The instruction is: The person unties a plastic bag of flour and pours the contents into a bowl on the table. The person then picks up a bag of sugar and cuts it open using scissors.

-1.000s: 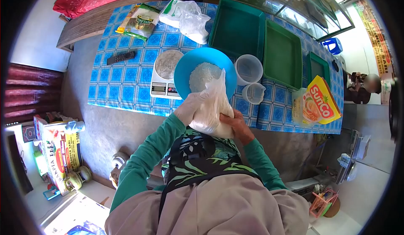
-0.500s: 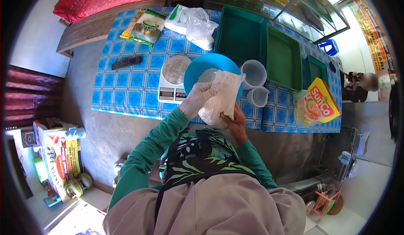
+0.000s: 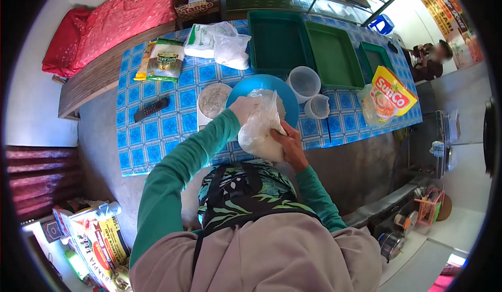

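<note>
Grip: left hand (image 3: 244, 109) closed on the upper part of the plastic bag (image 3: 259, 135); right hand (image 3: 289, 144) closed around its lower side. Bag held over the near edge of the blue bowl (image 3: 248, 84), upper end over the interior.

Progress (judged): partway. Pale material (image 3: 281, 106) shows in the bowl beside the bag; the bag's bulging lower end suggests contents remain to come out. Amount transferred: cannot tell.

Outward: filled round container (image 3: 213, 101) left of bowl; clear tub (image 3: 304, 81) just right; Gulaku packet (image 3: 166, 62) farther left, SunCo pouch (image 3: 389, 96) well right, both apart from bowl.
</note>
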Demonstrator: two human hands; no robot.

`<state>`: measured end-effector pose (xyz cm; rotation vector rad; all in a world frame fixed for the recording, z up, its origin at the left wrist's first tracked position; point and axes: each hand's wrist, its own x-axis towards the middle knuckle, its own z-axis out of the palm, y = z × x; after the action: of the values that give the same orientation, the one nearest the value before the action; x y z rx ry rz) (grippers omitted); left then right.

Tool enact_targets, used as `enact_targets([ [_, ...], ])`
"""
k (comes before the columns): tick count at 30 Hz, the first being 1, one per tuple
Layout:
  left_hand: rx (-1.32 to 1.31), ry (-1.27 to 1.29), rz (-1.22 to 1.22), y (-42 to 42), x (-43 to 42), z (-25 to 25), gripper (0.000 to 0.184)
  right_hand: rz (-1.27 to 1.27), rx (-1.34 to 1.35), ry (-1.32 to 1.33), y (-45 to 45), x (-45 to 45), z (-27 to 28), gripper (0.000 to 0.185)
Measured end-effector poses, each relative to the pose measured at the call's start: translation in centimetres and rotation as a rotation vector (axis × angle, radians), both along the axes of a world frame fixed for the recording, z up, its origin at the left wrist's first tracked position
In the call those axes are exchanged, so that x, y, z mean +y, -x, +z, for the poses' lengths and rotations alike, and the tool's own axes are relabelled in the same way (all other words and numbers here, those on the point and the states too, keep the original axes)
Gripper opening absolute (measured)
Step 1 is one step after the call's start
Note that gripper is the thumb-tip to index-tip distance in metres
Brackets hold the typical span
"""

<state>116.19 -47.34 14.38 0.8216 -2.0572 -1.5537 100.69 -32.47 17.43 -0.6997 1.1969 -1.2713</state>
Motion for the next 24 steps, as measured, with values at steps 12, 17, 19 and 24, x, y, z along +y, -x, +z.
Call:
enact_targets([
  [12, 0.318, -0.994, 0.044, 3.2, -1.6, -1.4, 0.025, 0.005, -0.129, -0.052, 3.1, -0.6, 1.7, 0.034],
  [17, 0.352, -1.100, 0.275, 3.1, 0.2, 1.1, 0.026, 0.013, -0.162, -0.029, 4.0, -0.3, 2.2, 0.035],
  [19, 0.248, -0.752, 0.186, 2.6, 0.2, 0.6, 0.026, 0.049, -0.206, -0.061, 4.7, -0.5, 2.0, 0.037],
  [24, 0.147, -0.362, 0.134, 1.8, -0.4, -2.2, 0.026, 0.043, -0.292, -0.093, 5.4, -0.4, 1.7, 0.038],
])
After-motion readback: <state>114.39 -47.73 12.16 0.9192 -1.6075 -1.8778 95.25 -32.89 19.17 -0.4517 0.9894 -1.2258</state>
